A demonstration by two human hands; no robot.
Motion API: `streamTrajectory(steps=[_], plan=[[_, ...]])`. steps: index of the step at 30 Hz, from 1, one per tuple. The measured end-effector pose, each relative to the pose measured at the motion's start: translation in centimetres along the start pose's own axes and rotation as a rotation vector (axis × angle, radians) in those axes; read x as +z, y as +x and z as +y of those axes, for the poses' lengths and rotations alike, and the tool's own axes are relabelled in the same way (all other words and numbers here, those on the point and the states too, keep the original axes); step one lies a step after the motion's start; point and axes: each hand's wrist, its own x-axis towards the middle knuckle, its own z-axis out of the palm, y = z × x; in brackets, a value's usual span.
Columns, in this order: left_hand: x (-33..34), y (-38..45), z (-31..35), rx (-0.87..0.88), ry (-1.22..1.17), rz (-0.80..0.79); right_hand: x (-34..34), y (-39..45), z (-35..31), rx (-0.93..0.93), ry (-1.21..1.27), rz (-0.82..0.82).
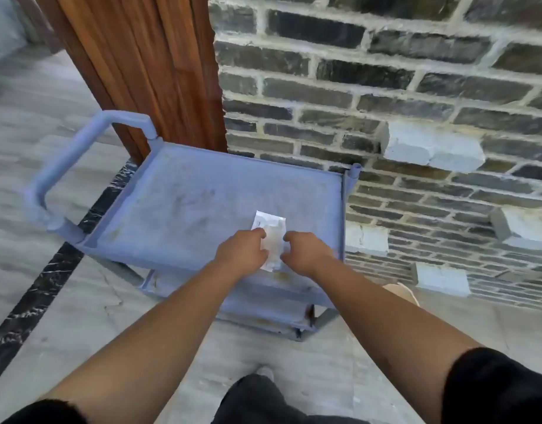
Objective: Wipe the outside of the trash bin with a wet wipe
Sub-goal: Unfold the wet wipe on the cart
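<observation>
A small white wet wipe packet (271, 234) is held over the top shelf of a grey-blue plastic cart (184, 194). My left hand (242, 252) pinches the packet's left edge. My right hand (306, 254) grips its right edge, fingers curled. The lower part of the packet is hidden between my hands. No trash bin is in view.
The cart has a loop handle (64, 166) on its left and lower shelves underneath. A dark brick wall (416, 102) rises right behind and to the right. A wooden post (159, 65) stands behind the cart. Grey stone floor (49, 301) lies to the left.
</observation>
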Motion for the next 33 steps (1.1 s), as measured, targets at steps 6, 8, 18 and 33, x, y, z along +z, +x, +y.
streamTrajectory(steps=[6,8,18,33], plan=[[1.3,3.3,-1.0,-0.100,0.034,-0.002,1.8,3.9,-0.3,0.100,-0.052,0.024],[1.7,4.0,-1.0,-0.119,0.011,0.023,2.2,4.8,-0.2,0.114,-0.083,0.055],[1.9,5.4,-1.8,-0.187,-0.186,-0.015,2.7,5.1,-0.9,0.089,0.009,0.160],[-0.5,2.8,-0.4,0.040,-0.381,0.174,0.3,0.1,0.8,-0.008,0.573,0.318]])
